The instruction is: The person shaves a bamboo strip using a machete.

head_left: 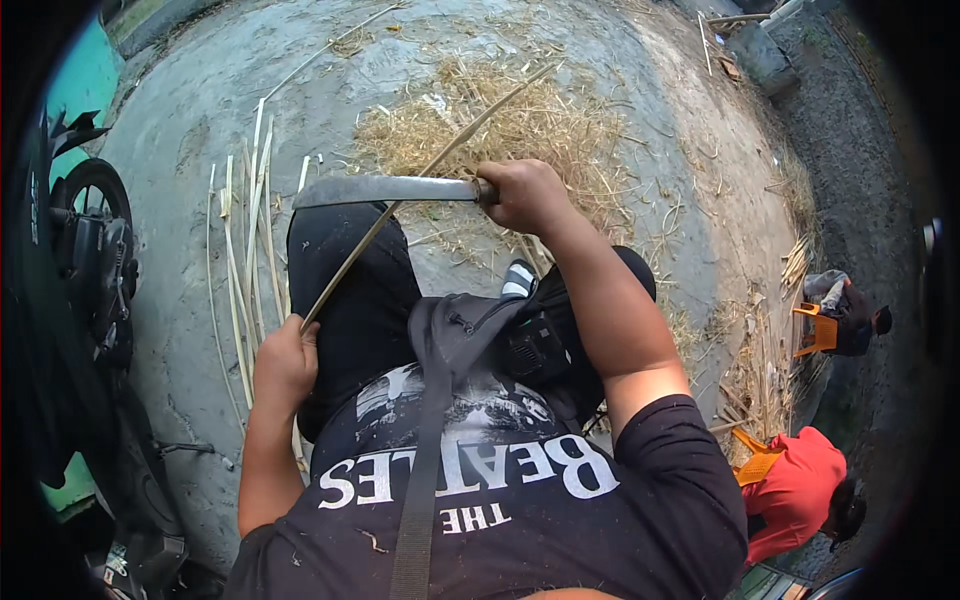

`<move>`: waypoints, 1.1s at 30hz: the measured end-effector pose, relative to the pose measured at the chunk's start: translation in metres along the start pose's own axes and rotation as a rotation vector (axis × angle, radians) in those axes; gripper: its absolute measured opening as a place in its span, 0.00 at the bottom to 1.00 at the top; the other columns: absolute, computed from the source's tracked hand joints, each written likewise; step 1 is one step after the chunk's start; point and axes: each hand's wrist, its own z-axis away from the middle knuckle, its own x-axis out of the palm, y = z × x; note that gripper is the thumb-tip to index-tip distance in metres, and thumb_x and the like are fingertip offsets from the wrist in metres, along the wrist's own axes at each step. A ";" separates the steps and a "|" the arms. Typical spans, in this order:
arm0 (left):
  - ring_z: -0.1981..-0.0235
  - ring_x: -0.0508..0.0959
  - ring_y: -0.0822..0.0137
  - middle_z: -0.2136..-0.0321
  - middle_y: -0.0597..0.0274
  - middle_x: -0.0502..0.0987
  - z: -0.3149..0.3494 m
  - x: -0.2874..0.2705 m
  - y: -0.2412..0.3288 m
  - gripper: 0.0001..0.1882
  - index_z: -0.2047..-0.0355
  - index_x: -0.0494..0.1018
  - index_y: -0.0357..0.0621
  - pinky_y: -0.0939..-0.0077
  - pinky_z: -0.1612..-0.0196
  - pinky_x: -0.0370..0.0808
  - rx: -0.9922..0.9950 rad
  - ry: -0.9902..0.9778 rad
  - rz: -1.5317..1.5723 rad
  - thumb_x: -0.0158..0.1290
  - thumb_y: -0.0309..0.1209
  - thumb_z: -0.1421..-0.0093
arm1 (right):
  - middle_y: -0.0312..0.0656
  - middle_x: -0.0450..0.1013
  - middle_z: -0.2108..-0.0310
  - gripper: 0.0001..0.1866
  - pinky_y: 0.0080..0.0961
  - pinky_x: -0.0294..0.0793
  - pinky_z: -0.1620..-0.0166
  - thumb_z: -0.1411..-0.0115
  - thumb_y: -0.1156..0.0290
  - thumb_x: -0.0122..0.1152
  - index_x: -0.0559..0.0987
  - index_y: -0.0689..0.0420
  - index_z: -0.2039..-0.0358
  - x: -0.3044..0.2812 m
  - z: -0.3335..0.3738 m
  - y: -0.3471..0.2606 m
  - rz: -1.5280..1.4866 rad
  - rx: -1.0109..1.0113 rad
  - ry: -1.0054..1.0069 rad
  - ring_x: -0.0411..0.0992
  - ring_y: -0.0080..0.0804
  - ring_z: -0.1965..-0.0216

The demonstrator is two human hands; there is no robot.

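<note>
A long, thin bamboo strip (350, 262) slants up and to the right from my left hand (287, 358), whose fingers are closed round its near end. My right hand (530, 195) grips the handle of a machete (385, 189). Its broad grey blade points left, above my right-angled knee in black trousers. Blade and strip cross near the blade's middle, and they look to be touching there. The far end of the strip hangs over a heap of pale shavings (440, 130).
Several pale strips (250, 250) lie on the concrete ground to the left. A motorcycle (95, 250) stands at the left edge. Two people sit on orange chairs at the right, one in a red shirt (800, 490). More strips (770, 370) lie near them.
</note>
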 end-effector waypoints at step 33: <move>0.74 0.78 0.34 0.78 0.41 0.77 -0.005 -0.003 0.010 0.17 0.71 0.70 0.41 0.42 0.72 0.72 -0.041 0.022 -0.263 0.53 0.41 0.30 | 0.51 0.81 0.63 0.13 0.42 0.78 0.52 0.45 0.66 0.61 0.84 0.55 0.61 0.011 -0.034 0.066 -0.336 0.531 -0.305 0.79 0.52 0.57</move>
